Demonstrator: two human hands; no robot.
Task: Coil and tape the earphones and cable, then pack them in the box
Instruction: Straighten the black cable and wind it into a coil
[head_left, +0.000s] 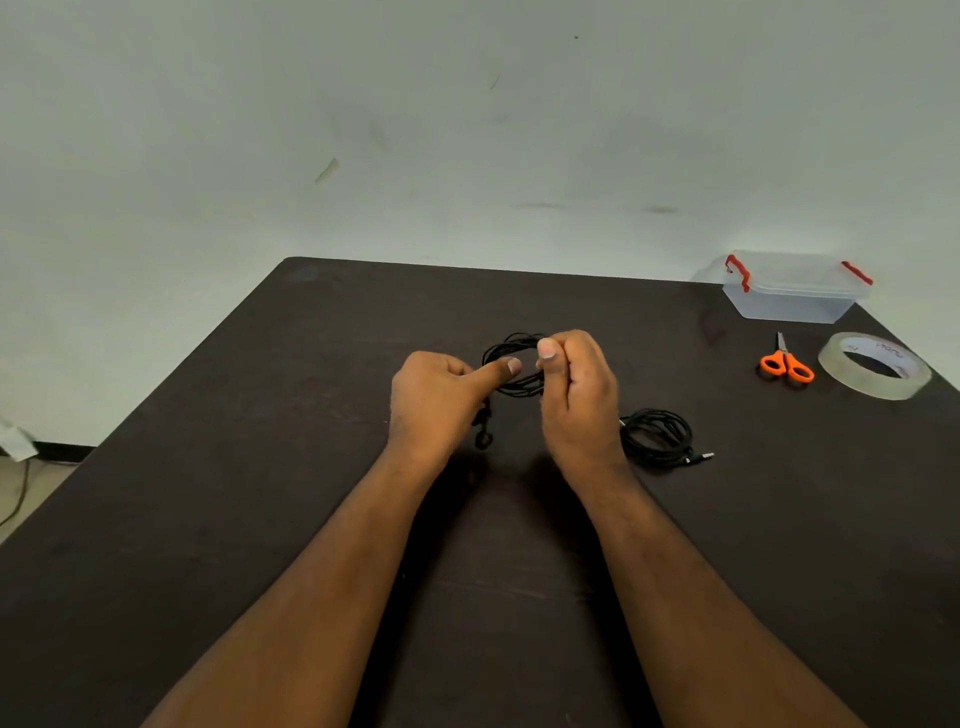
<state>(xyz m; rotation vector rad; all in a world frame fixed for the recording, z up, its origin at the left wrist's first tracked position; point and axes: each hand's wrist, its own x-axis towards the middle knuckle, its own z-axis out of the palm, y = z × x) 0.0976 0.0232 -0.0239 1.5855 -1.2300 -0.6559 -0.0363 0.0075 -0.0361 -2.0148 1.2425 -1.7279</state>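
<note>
Black earphones (511, 345) are looped into a small coil held above the dark table (260, 467). My left hand (439, 400) grips the coil's left side, thumb pointing right, with an earbud dangling below it. My right hand (576, 395) pinches the coil's right side. A second black cable (657, 436), coiled, lies on the table just right of my right wrist, its metal plug pointing right. The clear plastic box (795, 288) with red clips stands lidded at the far right corner.
Orange-handled scissors (787, 364) lie in front of the box. A roll of clear tape (875, 366) rests flat at the right edge. A pale wall rises behind the table; floor shows at the left.
</note>
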